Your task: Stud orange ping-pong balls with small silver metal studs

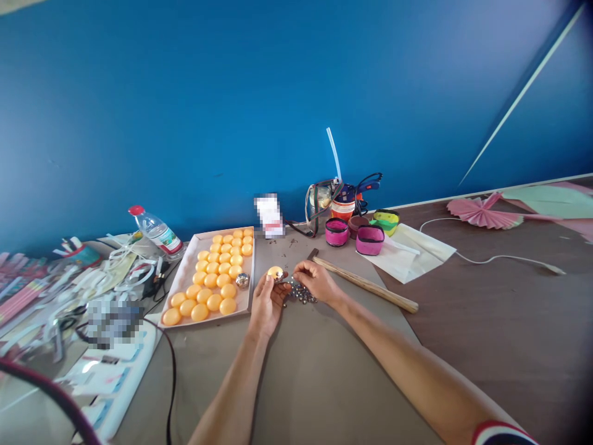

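Observation:
Between the fingers of my left hand [269, 303] is a small round piece [275, 272], yellow-orange with a shiny silvery part. My right hand [316, 281] is close beside it, thumb and fingertips pinched together; whatever they hold is too small to make out. Beneath and between my hands lies a loose pile of small shiny metal beads [303, 293]. To the left, a shallow white box [204, 237] holds rows of glossy orange balls [212, 268]. One silvery ball [242, 280] sits at the box's right side.
A wooden-handled hammer [370, 284] lies right of the beads. Behind it stand pink fabric-like rings [369, 241] and a cup of tools [343, 209]. White paper [417, 253] lies at right. A tilted bottle [162, 235], cables and clutter occupy the left.

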The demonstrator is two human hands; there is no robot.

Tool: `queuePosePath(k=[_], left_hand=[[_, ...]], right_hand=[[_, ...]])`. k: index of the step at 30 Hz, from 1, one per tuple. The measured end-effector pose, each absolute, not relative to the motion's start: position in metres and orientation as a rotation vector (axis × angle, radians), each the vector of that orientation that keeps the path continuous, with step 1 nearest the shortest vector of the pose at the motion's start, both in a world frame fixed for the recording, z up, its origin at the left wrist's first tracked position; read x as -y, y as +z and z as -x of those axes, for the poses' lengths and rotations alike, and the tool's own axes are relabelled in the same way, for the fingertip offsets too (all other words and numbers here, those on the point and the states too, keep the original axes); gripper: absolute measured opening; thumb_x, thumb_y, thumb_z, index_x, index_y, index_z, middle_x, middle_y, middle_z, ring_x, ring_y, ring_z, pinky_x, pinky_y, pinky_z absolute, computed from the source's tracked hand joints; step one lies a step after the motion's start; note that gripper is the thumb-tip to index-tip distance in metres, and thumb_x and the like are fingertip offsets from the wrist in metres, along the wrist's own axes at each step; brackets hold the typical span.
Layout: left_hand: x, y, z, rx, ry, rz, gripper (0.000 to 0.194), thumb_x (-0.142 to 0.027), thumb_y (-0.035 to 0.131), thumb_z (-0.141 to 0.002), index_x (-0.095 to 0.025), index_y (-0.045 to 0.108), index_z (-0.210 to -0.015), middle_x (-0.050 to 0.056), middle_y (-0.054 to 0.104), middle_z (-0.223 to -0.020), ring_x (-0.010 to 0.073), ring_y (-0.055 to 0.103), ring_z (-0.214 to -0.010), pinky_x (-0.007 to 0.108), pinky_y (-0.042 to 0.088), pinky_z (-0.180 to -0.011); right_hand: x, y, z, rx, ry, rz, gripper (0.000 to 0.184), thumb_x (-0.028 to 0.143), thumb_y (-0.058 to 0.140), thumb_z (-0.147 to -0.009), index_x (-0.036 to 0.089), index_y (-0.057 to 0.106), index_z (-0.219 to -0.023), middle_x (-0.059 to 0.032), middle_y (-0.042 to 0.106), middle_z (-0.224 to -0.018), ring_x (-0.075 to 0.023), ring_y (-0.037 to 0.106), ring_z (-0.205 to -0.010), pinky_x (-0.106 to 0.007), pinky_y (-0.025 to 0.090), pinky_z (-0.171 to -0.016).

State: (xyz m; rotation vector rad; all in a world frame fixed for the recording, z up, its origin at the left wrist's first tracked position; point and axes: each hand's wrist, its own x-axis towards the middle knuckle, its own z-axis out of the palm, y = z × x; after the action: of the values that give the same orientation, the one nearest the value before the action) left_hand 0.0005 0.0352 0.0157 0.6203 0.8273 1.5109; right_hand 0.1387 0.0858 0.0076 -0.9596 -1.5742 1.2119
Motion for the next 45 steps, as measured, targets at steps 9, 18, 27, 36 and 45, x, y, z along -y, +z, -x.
queuePosePath(k=[9, 18, 27, 36, 45], left_hand=[[-0.035, 0.016, -0.001, -0.819, 1.521, -0.638, 0.024, -0.033, 0.064, -0.075, -0.015, 0.06, -0.091, 0.007, 0.068, -0.087, 0.0113, 0.062, -0.063, 0.024, 0.049, -0.064], [-0.035, 0.019, -0.003, -0.799, 1.519, -0.675, 0.023, -0.034, 0.064, -0.075, -0.015, 0.062, -0.087, 0.005, 0.067, -0.083, 0.0134, 0.063, -0.066, 0.026, 0.049, -0.066], [-0.036, 0.016, -0.003, -0.829, 1.507, -0.671, 0.023, -0.035, 0.064, -0.074, -0.016, 0.062, -0.086, 0.004, 0.067, -0.081, 0.0121, 0.061, -0.063, 0.026, 0.048, -0.066], [-0.034, 0.014, -0.005, -0.838, 1.505, -0.705, 0.024, -0.034, 0.064, -0.074, -0.016, 0.062, -0.09, 0.003, 0.065, -0.08, 0.0123, 0.059, -0.066, 0.027, 0.047, -0.067], [-0.035, 0.009, -0.007, -0.868, 1.503, -0.723, 0.03, -0.037, 0.066, -0.072, -0.017, 0.062, -0.095, 0.003, 0.065, -0.084, 0.0146, 0.061, -0.073, 0.03, 0.047, -0.074]], right_hand=[[-0.087, 0.007, -0.139, 1.57, 1.123, 1.052, 0.01, 0.027, 0.057, -0.069, 0.017, 0.055, -0.067, 0.0025, 0.054, -0.063, -0.0109, 0.047, -0.061, -0.024, 0.037, -0.06], [-0.077, 0.019, -0.135, 1.159, 1.646, 0.67, 0.023, 0.038, 0.066, -0.067, 0.016, 0.059, -0.073, 0.0045, 0.052, -0.056, -0.0072, 0.044, -0.051, -0.022, 0.034, -0.054], [-0.076, 0.022, -0.134, 1.101, 1.67, 0.695, 0.025, 0.038, 0.068, -0.065, 0.017, 0.056, -0.066, 0.0061, 0.049, -0.053, -0.0046, 0.038, -0.045, -0.02, 0.028, -0.047], [-0.071, 0.026, -0.13, 1.213, 1.624, 0.772, 0.019, 0.03, 0.066, -0.061, 0.017, 0.055, -0.069, 0.0068, 0.049, -0.055, -0.0058, 0.04, -0.047, -0.021, 0.032, -0.049], [-0.072, 0.016, -0.127, 1.307, 1.547, 0.827, 0.017, 0.031, 0.065, -0.063, 0.017, 0.058, -0.07, 0.0037, 0.054, -0.062, -0.0088, 0.045, -0.057, -0.022, 0.037, -0.055]])
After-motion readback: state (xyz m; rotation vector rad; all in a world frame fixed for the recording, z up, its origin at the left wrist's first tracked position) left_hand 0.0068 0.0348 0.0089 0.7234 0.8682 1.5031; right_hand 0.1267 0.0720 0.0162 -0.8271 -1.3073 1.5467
